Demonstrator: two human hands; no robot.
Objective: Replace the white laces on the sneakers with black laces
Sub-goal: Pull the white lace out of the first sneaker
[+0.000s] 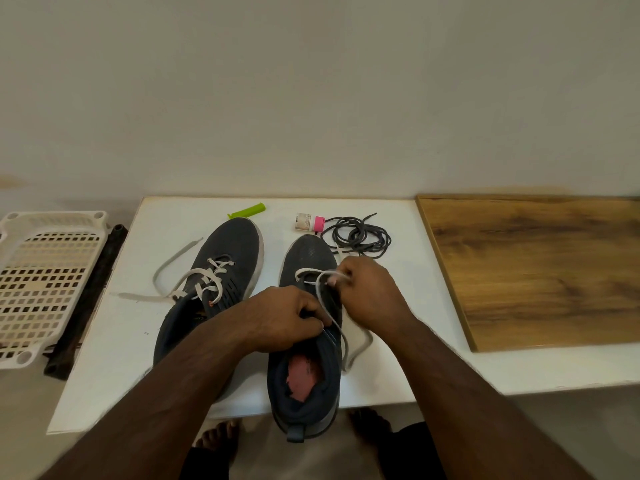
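- Right hand [367, 292] pinches the white lace [323, 292]; left hand [287, 317] grips the sneaker [306, 341] beneath it.
- Best pull each crossing out in turn, steadying the shoe.
- Black laces [356, 233] lie coiled just beyond the right hand.

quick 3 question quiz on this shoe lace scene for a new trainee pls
1. True or false: the right sneaker has had all of its white lace pulled out.
2. Which hand pinches the white lace near the toe end? A) left hand B) right hand C) neither
3. Fill in: the black laces lie coiled on the white table beside a small bottle with a ____ cap.

Key
1. False: the lace is threaded through the eyelets nearest the toe.
2. B: the right hand pinches it, while the left hand grips the shoe's upper.
3. Pink.
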